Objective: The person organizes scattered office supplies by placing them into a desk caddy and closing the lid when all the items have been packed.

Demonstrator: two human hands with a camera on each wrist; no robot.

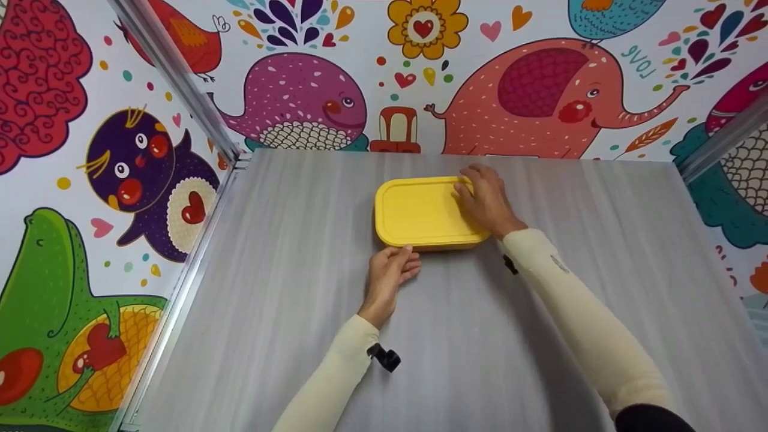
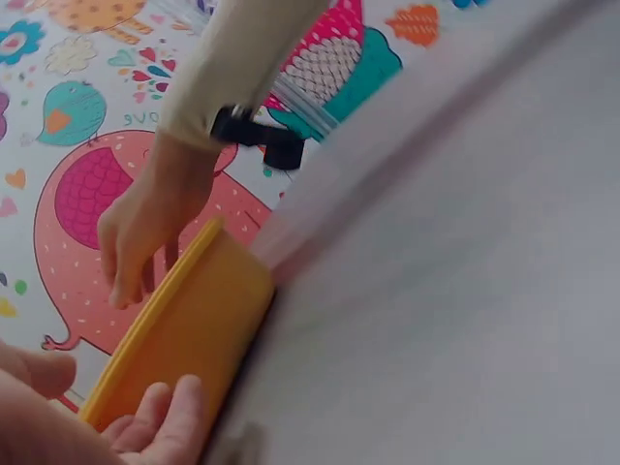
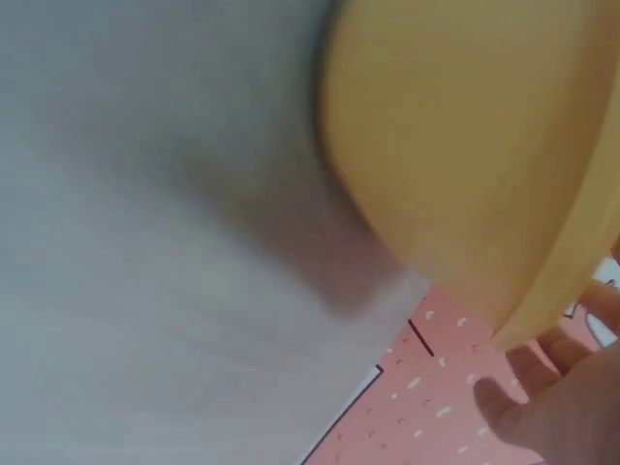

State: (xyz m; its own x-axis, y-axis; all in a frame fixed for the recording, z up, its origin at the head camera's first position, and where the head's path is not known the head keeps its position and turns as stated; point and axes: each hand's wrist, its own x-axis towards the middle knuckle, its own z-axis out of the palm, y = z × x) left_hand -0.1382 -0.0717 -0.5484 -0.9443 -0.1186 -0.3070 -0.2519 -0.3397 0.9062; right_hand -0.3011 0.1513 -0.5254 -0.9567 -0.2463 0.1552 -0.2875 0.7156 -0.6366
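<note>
A yellow rectangular box (image 1: 423, 211) with rounded corners and a matching lid stands on the grey table. My left hand (image 1: 389, 277) is at its front side, thumb near the lid's rim. In the left wrist view, the left fingers (image 2: 174, 417) lie along the box's front wall, not wrapped round it. Over the right end of the lid is my right hand (image 1: 489, 201), its fingers loosely bent by the back right corner. The right fingertips (image 3: 496, 399) show just beyond the lid's rim in the right wrist view. What the box contains is hidden.
The grey wood-grain table (image 1: 288, 288) reaches back to a wall (image 1: 414, 90) printed with cartoon animals. Metal frame posts (image 1: 180, 78) stand at the left and right corners. A black strap (image 1: 384, 357) is on the left sleeve.
</note>
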